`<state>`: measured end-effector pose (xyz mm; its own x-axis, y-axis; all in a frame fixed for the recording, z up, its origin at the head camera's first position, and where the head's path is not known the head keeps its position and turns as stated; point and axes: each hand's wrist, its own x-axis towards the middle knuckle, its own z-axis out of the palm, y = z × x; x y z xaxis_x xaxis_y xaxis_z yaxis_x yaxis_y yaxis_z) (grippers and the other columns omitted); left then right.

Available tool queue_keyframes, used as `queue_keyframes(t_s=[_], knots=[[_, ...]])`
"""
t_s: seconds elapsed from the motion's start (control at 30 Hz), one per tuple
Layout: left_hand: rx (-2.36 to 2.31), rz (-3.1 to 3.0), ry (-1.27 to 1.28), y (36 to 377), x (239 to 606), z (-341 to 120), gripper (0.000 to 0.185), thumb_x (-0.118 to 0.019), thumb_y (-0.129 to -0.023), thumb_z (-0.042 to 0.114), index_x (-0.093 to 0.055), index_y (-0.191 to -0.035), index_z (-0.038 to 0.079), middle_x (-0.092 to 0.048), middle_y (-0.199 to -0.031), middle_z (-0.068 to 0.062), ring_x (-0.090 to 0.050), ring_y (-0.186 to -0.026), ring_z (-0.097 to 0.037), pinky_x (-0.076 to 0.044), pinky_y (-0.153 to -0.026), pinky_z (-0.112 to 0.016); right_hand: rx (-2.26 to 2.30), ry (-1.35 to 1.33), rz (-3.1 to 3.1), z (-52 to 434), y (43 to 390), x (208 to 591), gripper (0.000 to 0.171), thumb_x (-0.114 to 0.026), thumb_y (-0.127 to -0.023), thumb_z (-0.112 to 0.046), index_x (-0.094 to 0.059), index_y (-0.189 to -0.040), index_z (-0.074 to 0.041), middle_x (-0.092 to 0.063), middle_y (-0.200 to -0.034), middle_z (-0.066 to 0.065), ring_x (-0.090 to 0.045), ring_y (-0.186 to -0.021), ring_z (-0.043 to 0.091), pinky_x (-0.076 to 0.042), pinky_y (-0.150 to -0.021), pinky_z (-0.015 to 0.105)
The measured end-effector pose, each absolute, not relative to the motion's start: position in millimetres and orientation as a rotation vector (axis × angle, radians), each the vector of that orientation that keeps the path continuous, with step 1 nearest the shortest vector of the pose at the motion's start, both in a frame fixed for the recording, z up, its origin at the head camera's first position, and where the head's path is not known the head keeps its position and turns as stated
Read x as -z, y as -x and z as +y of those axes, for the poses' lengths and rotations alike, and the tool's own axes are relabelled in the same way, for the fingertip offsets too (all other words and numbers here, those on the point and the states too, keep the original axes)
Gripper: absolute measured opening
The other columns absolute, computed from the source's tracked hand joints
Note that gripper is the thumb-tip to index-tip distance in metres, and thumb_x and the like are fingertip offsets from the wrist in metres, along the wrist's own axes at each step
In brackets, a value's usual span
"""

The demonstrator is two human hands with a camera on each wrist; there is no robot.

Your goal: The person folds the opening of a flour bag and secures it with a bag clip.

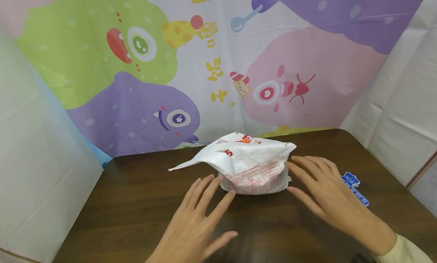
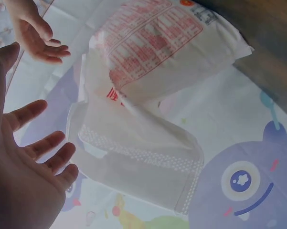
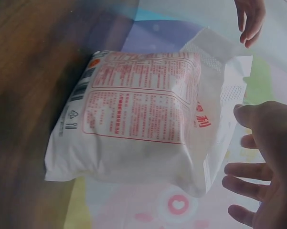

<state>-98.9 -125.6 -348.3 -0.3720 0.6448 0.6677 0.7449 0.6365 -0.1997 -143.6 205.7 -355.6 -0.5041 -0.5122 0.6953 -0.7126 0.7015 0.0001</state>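
A white plastic food bag [image 1: 261,172] with red print stands on the table, its lower part full and its top flap slanting off to the left. In the left wrist view the bag [image 2: 148,52] shows its flat sealed end with a dotted band. My left hand [image 1: 201,217] is at the bag's front left, fingers spread and thumb apart, with nothing in its grasp. Over on the other side, my right hand [image 1: 324,191] has its fingertips close to the bag's right edge, fingers extended. Printed text panels cover the bag [image 3: 138,100] in the right wrist view.
A blue and white flat cut-out [image 1: 355,189] lies on the dark wooden table [image 1: 136,202], partly behind the right hand. A cartoon-printed cloth [image 1: 225,65] hangs behind the table's far edge, and pale panels [image 1: 37,149] stand at both sides.
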Motion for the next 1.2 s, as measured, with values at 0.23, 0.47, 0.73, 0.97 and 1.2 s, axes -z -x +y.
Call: queue_keyframes(t_s=[0.23, 0.47, 0.73, 0.97, 1.2], knots=[[0.204, -2.067, 1.085, 104, 332, -121, 0.056, -0.046, -0.102, 0.050, -0.060, -0.132, 0.006, -0.046, -0.145, -0.026, -0.046, -0.131, -0.043, -0.035, -0.111, -0.051, -0.398, -0.935, -2.193, 200, 153, 350, 0.058, -0.040, -0.105, -0.048, -0.051, -0.143, -0.006, -0.054, -0.138, 0.018, -0.046, -0.128, 0.037, -0.030, -0.103, 0.057], [0.194, -2.045, 1.067, 111, 325, -118, 0.051, -0.042, -0.105, 0.045, -0.062, -0.130, 0.005, -0.047, -0.143, -0.026, -0.045, -0.132, -0.045, -0.035, -0.110, -0.054, -0.403, -0.925, -2.192, 196, 165, 349, 0.058, -0.041, -0.105, -0.048, -0.050, -0.145, -0.006, -0.052, -0.141, 0.018, -0.046, -0.130, 0.036, -0.029, -0.106, 0.057], [0.168, -2.081, 1.053, 125, 321, -116, 0.048, -0.041, -0.105, 0.040, -0.059, -0.132, 0.004, -0.044, -0.148, -0.022, -0.040, -0.138, -0.042, -0.033, -0.111, -0.056, -0.421, -0.915, -2.215, 191, 176, 349, 0.063, -0.039, -0.105, -0.048, -0.041, -0.150, -0.005, -0.047, -0.146, 0.017, -0.042, -0.134, 0.036, -0.028, -0.109, 0.056], [0.109, -2.158, 1.015, 137, 319, -115, 0.053, -0.068, -0.091, 0.029, -0.056, -0.136, 0.006, -0.043, -0.150, -0.019, -0.038, -0.141, -0.036, -0.025, -0.117, -0.053, -0.407, -0.917, -2.251, 192, 184, 349, 0.056, -0.045, -0.104, -0.042, -0.045, -0.147, -0.006, -0.048, -0.145, 0.018, -0.042, -0.135, 0.035, -0.028, -0.108, 0.057], [0.050, -2.190, 0.972, 146, 315, -108, 0.060, -0.076, -0.083, 0.021, -0.055, -0.137, 0.007, -0.048, -0.146, -0.017, -0.045, -0.133, -0.035, -0.027, -0.115, -0.054, -0.411, -0.938, -2.215, 189, 194, 350, 0.051, -0.047, -0.103, -0.040, -0.052, -0.139, -0.005, -0.053, -0.139, 0.020, -0.045, -0.131, 0.037, -0.029, -0.106, 0.058]])
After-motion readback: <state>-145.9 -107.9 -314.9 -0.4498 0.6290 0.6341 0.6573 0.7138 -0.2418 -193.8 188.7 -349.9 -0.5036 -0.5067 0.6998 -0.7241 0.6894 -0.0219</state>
